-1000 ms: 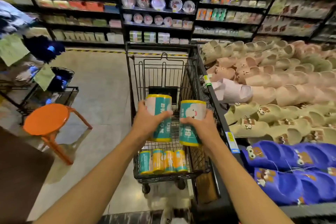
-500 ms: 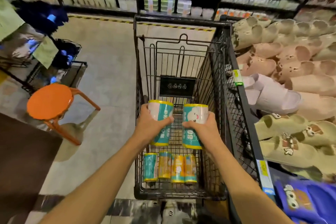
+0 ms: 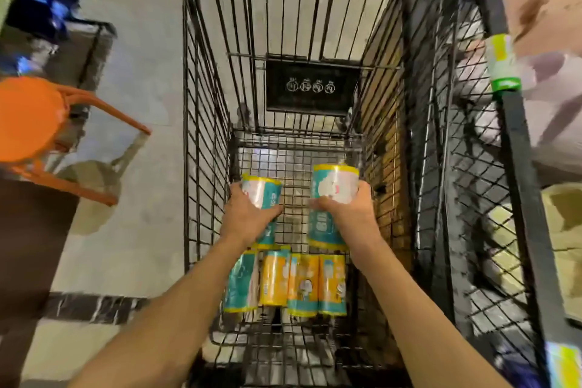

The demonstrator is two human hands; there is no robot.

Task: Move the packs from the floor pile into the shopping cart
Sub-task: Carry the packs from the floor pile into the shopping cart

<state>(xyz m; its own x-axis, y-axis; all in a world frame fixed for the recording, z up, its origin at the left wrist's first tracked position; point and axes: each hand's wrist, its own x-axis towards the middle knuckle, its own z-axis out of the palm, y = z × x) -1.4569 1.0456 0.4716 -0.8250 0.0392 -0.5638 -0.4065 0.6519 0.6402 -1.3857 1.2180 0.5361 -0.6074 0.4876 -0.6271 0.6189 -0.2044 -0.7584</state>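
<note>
I look straight down into the black wire shopping cart (image 3: 201, 123). My left hand (image 3: 248, 217) grips a teal and yellow pack (image 3: 264, 195) low inside the basket, near its left wall. Beside it, my right hand (image 3: 349, 214) grips a second teal pack (image 3: 333, 189) with a white cartoon figure, held slightly higher toward the right wall. Just below both hands, a row of several teal and orange packs (image 3: 299, 283) lies side by side on the cart floor. The floor pile is out of view.
An orange stool (image 3: 31, 116) stands on the tiled floor at the left, with a black wire rack (image 3: 94, 41) behind it. A black mesh display shelf (image 3: 491, 198) with slippers presses close along the cart's right side. A black placard (image 3: 311, 85) hangs on the cart's far end.
Both hands have gone down deeper into the cart with their packs, closer to the row on the bottom. My view has tilted downward, so the store shelves have left the frame.
</note>
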